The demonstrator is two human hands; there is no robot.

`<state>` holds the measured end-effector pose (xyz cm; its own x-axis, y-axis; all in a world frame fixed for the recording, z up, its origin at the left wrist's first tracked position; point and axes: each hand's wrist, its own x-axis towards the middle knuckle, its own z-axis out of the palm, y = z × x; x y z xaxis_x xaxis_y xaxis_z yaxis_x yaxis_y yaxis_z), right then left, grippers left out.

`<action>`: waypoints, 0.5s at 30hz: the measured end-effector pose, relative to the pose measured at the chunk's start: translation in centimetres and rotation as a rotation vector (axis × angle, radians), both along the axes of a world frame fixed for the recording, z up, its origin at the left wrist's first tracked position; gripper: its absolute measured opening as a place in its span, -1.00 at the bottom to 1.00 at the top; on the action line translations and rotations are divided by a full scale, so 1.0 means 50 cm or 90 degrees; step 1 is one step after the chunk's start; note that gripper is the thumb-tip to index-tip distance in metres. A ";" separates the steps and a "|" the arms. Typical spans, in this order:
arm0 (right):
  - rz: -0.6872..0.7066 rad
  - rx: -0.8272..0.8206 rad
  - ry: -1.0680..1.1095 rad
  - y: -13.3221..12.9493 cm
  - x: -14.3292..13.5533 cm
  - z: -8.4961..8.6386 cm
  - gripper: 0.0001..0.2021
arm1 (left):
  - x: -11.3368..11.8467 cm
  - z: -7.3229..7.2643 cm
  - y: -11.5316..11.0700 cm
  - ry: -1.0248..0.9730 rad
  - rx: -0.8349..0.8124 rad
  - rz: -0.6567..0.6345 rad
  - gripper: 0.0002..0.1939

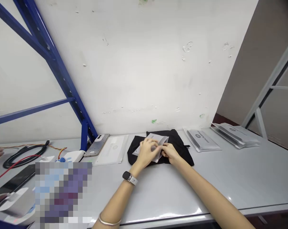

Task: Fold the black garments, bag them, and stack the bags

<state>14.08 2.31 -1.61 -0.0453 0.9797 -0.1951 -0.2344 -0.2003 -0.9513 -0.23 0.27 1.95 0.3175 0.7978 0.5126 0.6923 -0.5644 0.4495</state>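
A frosted sleeve is held over the black cloth.
The sleeve is grasped by the left hand and pinched at its edge by the right hand. In front of the cloth, open room is offered up to the straight edge of the glossy grey table; behind the cloth, a chipped white wall is seen. Right of it, flat, translucent packets are laid.

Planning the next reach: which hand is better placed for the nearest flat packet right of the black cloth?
Probably the right hand: it is nearer that flat packet, while the left hand would have to reach past the right. Both are at the grey packet.
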 end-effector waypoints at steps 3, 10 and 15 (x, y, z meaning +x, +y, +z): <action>0.001 0.033 0.002 0.002 0.009 -0.001 -0.81 | -0.040 -0.002 0.028 -0.047 -0.026 0.135 -0.81; 0.059 0.084 0.007 -0.008 0.032 0.014 -0.77 | -0.111 -0.025 0.071 -0.192 -0.303 0.217 -0.78; 0.097 0.102 0.053 -0.020 0.026 0.026 -0.64 | -0.096 -0.022 0.058 -0.431 -0.413 0.055 -0.71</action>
